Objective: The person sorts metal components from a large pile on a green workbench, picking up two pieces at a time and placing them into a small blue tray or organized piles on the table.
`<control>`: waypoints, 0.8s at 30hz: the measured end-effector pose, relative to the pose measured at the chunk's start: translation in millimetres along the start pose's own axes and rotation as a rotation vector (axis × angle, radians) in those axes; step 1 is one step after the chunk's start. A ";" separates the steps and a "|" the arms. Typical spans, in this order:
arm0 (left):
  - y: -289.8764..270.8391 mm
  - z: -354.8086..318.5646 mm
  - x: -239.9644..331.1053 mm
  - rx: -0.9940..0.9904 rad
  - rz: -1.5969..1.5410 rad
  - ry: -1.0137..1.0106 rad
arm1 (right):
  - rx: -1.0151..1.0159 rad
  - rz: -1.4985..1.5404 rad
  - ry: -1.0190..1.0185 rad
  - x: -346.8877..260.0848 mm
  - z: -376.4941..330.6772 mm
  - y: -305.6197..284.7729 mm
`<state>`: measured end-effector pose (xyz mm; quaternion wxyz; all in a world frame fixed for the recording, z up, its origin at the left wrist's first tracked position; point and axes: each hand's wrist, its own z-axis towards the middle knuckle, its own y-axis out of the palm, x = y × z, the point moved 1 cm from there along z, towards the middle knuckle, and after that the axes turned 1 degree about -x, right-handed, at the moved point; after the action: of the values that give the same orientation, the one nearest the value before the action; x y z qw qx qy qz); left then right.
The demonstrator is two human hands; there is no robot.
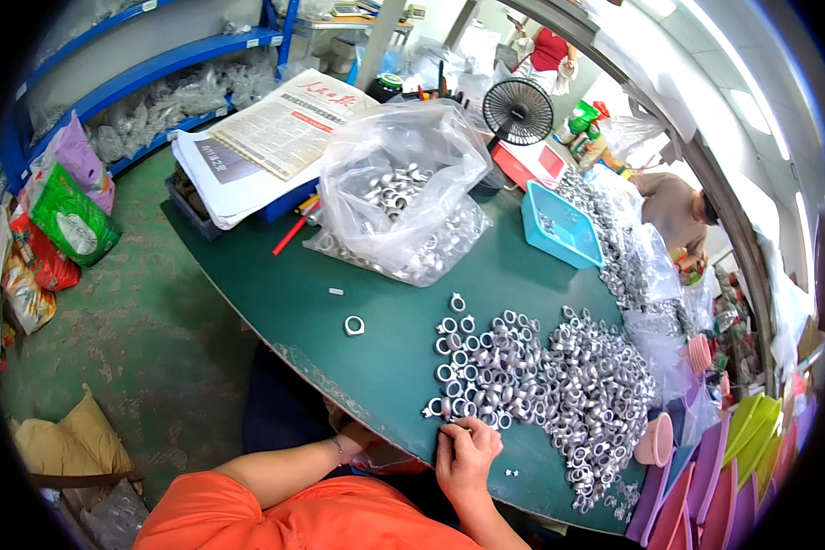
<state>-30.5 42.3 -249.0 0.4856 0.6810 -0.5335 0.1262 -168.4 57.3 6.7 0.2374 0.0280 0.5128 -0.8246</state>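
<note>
My right hand (467, 451) is at the front edge of the green table (284, 284), fingers curled and pressed together; what they hold, if anything, is too small to make out. Just beyond it spreads a heap of silver metal rings (600, 385), each with a small raised part, some loose at its left side. My left hand (361, 434) hangs at or below the table edge, its fingers hidden. One larger ring (354, 326) lies apart to the left, near a small pale piece (336, 291). Tiny bits (512, 473) lie right of my right hand.
An open clear plastic bag (344, 197) full of metal parts stands farther back. Beyond are a newspaper (293, 119), a red pen (290, 235), a black fan (518, 112) and a blue basket (573, 249). Purple and green bins (706, 467) crowd the right; other people are behind.
</note>
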 end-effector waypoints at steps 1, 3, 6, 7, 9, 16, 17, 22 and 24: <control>-1.6 -0.3 -1.7 0.002 0.003 0.004 | 0.005 0.005 0.005 -1.4 -0.1 0.0; -0.9 0.3 -6.6 0.005 0.005 0.016 | 0.014 -0.016 0.011 -3.2 0.7 -2.3; -2.4 -0.2 -15.5 0.021 0.010 0.047 | 0.032 -0.007 -0.022 -4.6 0.7 -4.5; -2.6 1.4 -20.4 0.027 0.012 0.050 | 0.040 -0.012 -0.029 -4.0 -0.6 -4.9; -8.8 9.2 -36.2 0.010 0.022 0.039 | 0.042 -0.003 -0.040 -8.1 -0.6 -5.9; -13.5 8.2 -24.5 0.083 0.119 0.004 | 0.085 0.033 -0.006 -9.5 -4.9 -4.9; -9.3 3.9 -15.1 0.074 0.087 -0.015 | 0.082 0.034 -0.004 -6.1 -5.1 -4.8; -3.1 -11.1 12.5 0.078 -0.001 -0.010 | 0.093 0.039 -0.002 -1.6 -4.7 -7.2; -18.1 4.7 -11.6 0.040 -0.039 0.019 | 0.096 0.047 0.014 -3.8 -4.7 -6.8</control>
<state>-21.3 44.8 -268.8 0.4793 0.6995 -0.5129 0.1337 -168.8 65.2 11.2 0.2515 0.0573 0.4734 -0.8422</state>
